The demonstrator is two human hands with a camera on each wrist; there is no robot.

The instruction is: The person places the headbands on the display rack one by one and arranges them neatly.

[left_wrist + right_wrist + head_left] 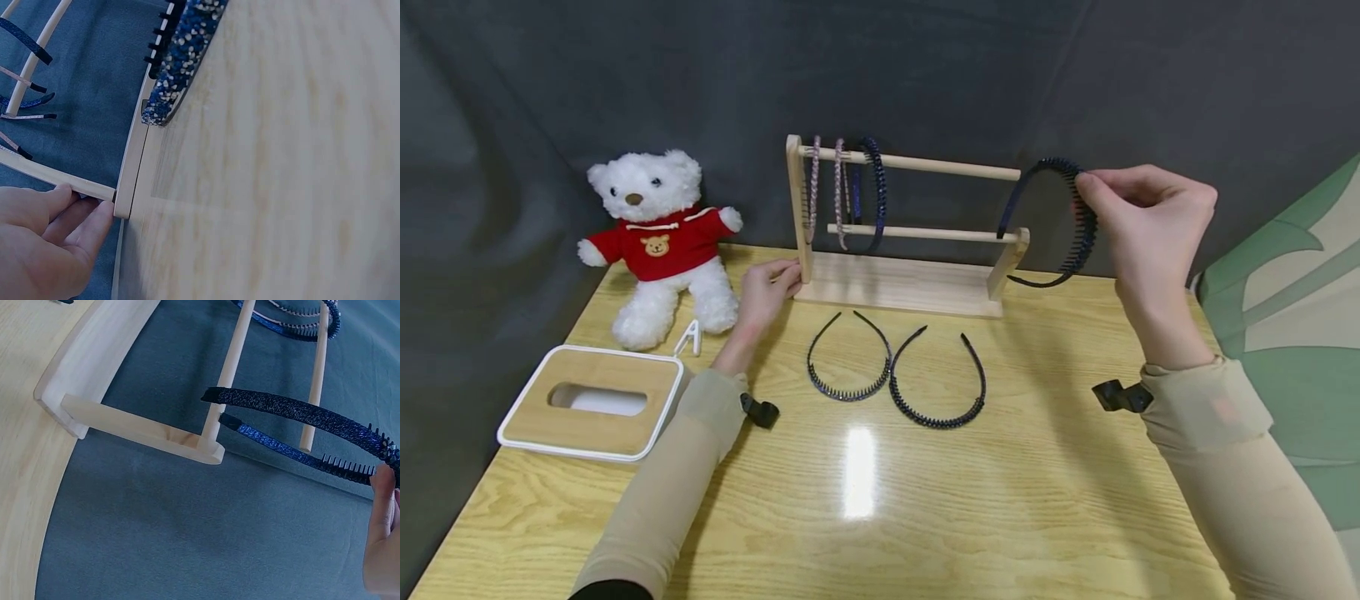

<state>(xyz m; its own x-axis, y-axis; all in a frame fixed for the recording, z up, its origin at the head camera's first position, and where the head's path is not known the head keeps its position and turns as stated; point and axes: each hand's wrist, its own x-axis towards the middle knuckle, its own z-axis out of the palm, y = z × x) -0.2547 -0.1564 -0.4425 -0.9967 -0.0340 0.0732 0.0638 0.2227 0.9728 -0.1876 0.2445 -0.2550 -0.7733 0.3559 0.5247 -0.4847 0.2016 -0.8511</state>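
Note:
My right hand (1150, 217) pinches a dark blue toothed headband (1084, 229) by its beaded arch, at the right end of a wooden rack (895, 279). In the right wrist view, the tips of this headband (281, 405) reach around the lower bar, near the upper bar's free end. My left hand (765, 293) grips the foot of the rack's left upright, thumb and fingers on the wood (87, 187). Pink headbands (839, 196) and dark blue headbands (877, 196) hang at the rack's left. Two dark headbands, one left (850, 395) and one right (940, 422), lie before it.
At the left sits a white teddy bear (670, 242) in a red top. A tissue box (523, 408) with a wooden lid stands in front of it, beside a white letter A (694, 337). A dark curtain (925, 67) hangs behind the table (985, 508).

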